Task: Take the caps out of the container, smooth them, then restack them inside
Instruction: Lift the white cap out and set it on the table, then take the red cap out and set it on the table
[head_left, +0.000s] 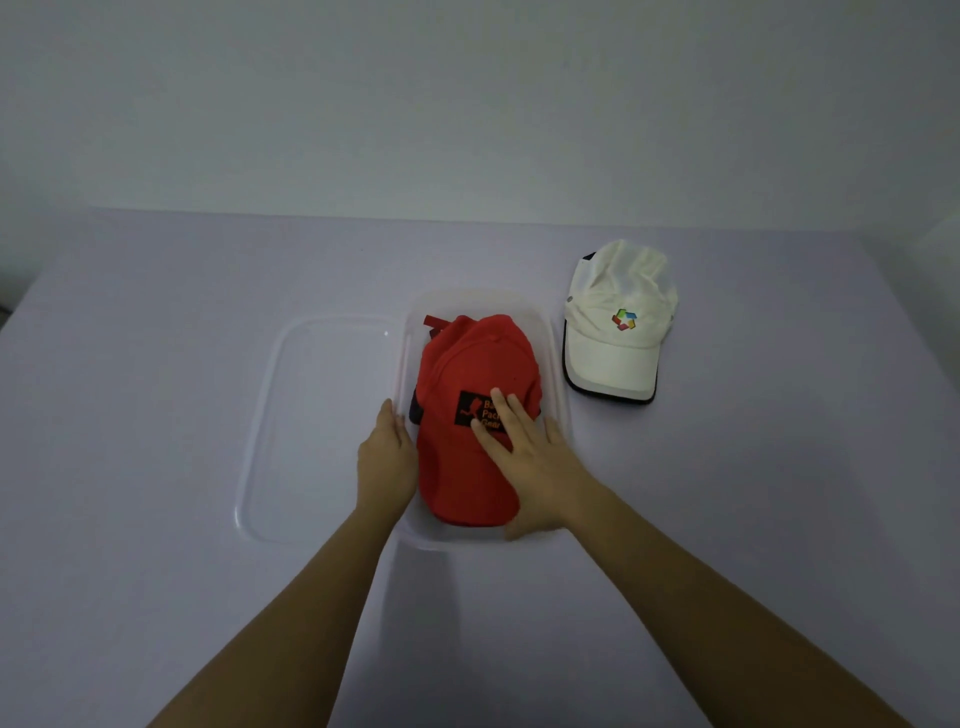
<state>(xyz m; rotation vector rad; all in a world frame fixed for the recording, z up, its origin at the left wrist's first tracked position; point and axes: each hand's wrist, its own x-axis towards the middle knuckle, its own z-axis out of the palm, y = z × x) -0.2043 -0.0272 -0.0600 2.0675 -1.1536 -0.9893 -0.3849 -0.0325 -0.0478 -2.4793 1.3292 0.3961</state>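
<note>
Now the right hand (537, 460) lies flat on the red cap (470, 364) in the tub (558, 374); the left hand (387, 460) touches the tub's left side. Both grips are apart.

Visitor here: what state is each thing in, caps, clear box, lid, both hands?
Container: uncovered.
Lid: flat on the table, left of the container.
Red cap: in the container, on top.
Dark cap: under the red cap, mostly hidden.
White cap: on the table, right of the container.
Left hand: open, at the container's left wall.
Right hand: open, flat on the red cap.
</note>
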